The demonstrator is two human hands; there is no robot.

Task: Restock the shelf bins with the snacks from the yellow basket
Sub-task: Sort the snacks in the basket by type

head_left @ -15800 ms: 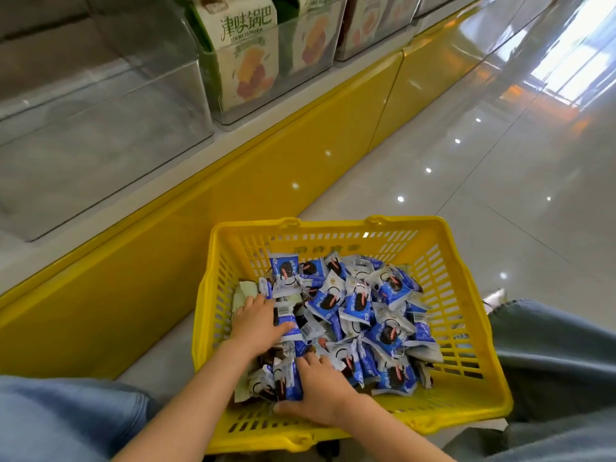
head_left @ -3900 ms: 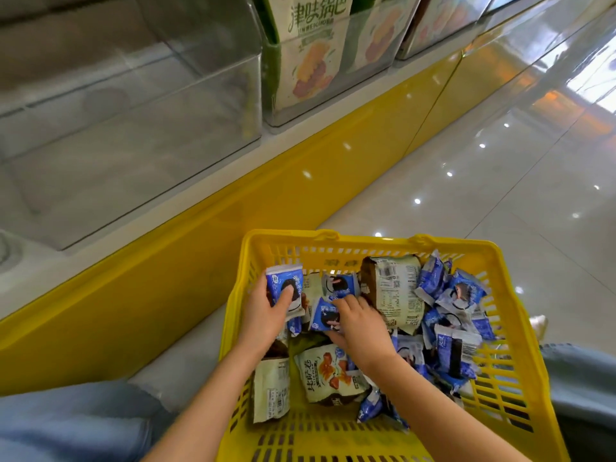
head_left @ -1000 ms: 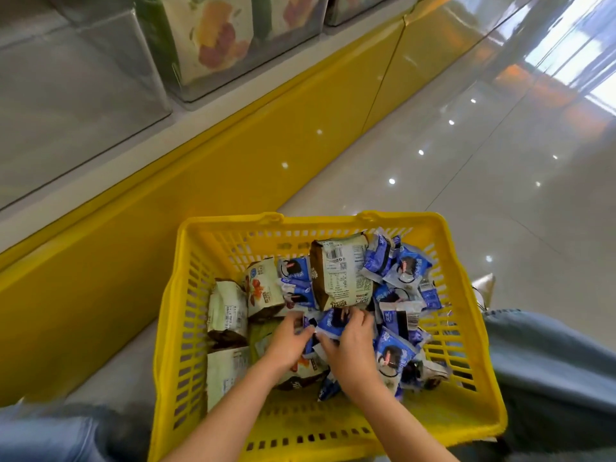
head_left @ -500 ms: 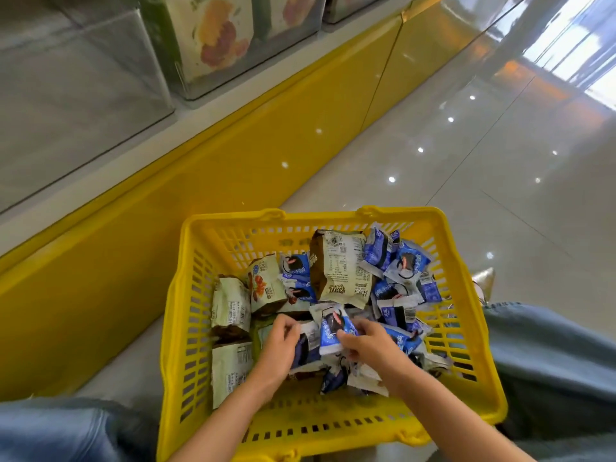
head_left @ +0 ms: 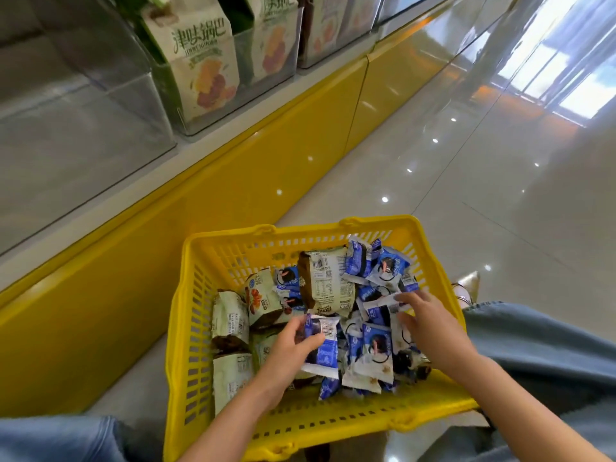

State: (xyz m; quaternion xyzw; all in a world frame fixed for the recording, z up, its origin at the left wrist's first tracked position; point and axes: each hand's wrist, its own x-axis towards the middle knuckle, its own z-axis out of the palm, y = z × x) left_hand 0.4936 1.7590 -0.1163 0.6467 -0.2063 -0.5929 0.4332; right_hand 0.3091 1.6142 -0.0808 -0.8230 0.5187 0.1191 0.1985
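The yellow basket stands on the floor between my knees. It holds several small blue-and-white snack packets and several larger pale green packets. My left hand grips a stack of blue packets near the basket's middle. My right hand reaches over the right side of the pile, its fingertips pinching the edge of a blue-and-white packet. A clear shelf bin sits at upper left, with nothing visible inside.
Neighbouring clear bins hold green-and-cream snack boxes. The shelf's yellow base panel runs along the left. Glossy tiled floor stretches to the right. My jeans-clad knees flank the basket.
My right hand has moved from the centre to the right side of the pile. My left hand now grips the blue packets. The camera has tilted up toward the bins.
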